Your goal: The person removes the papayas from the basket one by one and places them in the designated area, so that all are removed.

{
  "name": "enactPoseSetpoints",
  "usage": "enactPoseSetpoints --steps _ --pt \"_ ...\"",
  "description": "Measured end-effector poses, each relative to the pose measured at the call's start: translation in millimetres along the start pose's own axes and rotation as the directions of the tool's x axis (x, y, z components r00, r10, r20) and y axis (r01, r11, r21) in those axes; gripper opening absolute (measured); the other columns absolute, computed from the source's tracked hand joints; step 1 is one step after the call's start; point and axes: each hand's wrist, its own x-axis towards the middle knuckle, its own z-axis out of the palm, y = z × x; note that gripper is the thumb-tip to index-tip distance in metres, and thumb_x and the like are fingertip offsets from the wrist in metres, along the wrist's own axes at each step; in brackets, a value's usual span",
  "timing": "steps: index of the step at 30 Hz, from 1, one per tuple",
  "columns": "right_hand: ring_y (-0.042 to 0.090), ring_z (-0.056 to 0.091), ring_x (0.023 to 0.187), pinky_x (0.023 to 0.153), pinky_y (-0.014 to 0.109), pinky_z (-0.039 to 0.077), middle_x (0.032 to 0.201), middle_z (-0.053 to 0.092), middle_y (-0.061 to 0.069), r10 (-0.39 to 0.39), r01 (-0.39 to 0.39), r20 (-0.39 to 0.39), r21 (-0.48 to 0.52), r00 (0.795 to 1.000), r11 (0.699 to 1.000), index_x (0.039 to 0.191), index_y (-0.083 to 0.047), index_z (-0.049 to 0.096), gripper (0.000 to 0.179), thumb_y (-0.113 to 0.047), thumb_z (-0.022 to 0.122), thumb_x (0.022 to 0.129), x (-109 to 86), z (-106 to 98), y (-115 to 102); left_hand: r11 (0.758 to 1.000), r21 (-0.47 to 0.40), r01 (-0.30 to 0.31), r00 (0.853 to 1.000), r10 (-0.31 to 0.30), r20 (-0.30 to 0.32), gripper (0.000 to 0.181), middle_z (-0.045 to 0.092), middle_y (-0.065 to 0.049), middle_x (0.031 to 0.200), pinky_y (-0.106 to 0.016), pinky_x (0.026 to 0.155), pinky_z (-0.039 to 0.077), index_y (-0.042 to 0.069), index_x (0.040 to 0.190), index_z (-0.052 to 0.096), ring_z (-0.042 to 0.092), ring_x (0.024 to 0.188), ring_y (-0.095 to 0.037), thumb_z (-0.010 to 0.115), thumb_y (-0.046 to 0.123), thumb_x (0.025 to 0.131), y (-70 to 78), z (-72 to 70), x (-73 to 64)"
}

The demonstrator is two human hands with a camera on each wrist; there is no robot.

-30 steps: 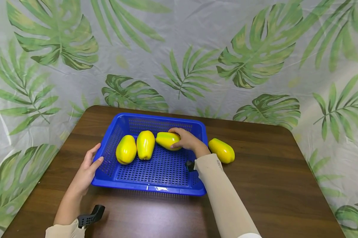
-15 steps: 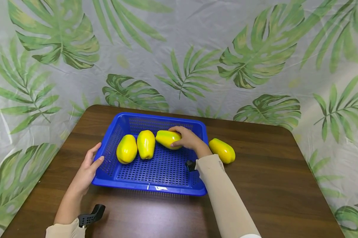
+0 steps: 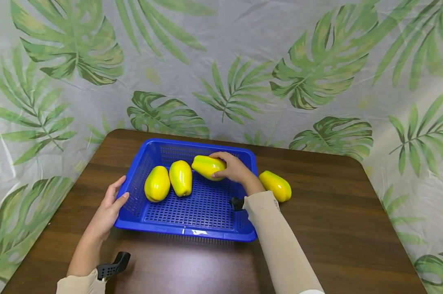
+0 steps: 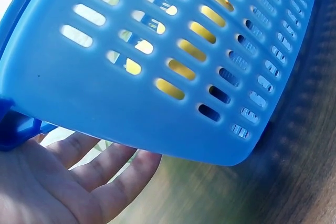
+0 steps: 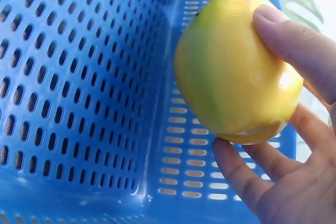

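My right hand grips a yellow-green papaya by its right end, inside the blue plastic basket. In the right wrist view the thumb lies on top of this papaya, with fingers beneath it; it appears raised above the basket floor. My left hand holds the left rim of the basket, fingers under the edge in the left wrist view. Two more papayas, one at the left and one beside it, lie in the basket's left half.
Another papaya lies on the wooden table, just outside the basket's right wall. Behind the table hangs a leaf-patterned cloth. A black wrist camera mount sits on the left forearm.
My right hand has moved slightly up and away with the papaya, which has come off the basket floor. The left hand and the other papayas stay in place.
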Motion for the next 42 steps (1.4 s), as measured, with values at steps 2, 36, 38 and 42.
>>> enactPoseSetpoints --steps 2,36,38,42 --pt "0.019 0.046 0.105 0.087 0.035 0.039 0.127 0.047 0.002 -0.009 0.009 -0.006 0.019 1.0 1.0 0.127 -0.014 0.05 0.058 -0.018 0.074 0.074 -0.4 -1 -1 1.0 -0.003 0.004 1.0 -0.004 0.002 0.059 0.018 -0.024 0.137 -0.023 0.074 0.045 0.014 0.144 0.003 0.047 0.098 -0.014 0.034 0.032 0.098 -0.2 -0.2 0.0" --pt "0.019 0.046 0.102 0.08 0.036 0.041 0.128 0.044 0.002 -0.172 0.175 -0.167 0.001 0.971 0.985 0.127 -0.017 0.05 0.059 -0.025 0.075 0.074 -30.0 -40 -25 1.0 -0.021 0.01 1.0 -0.01 0.003 0.059 0.021 -0.024 0.135 -0.025 0.074 0.045 0.014 0.144 0.004 0.049 0.097 -0.015 0.035 0.033 0.098 2.1 0.7 -0.9" --pt "0.019 0.046 0.103 0.081 0.036 0.041 0.128 0.045 0.002 -0.192 0.196 -0.182 0.002 0.964 0.981 0.127 -0.016 0.05 0.06 -0.025 0.075 0.073 -32.3 -42 -24 1.0 -0.028 0.01 1.0 -0.01 0.004 0.059 0.021 -0.024 0.135 -0.025 0.074 0.045 0.014 0.144 0.004 0.049 0.097 -0.014 0.035 0.033 0.098 2.5 0.9 -1.2" --pt "0.019 0.045 0.105 0.082 0.037 0.04 0.128 0.044 0.002 -0.214 0.219 -0.201 0.002 0.956 0.976 0.128 -0.016 0.05 0.061 -0.027 0.075 0.073 -38.2 -47 -25 0.999 -0.035 0.011 1.0 -0.011 0.005 0.059 0.02 -0.024 0.136 -0.025 0.074 0.045 0.013 0.144 0.003 0.049 0.096 -0.013 0.035 0.031 0.098 3.4 1.0 -1.7"
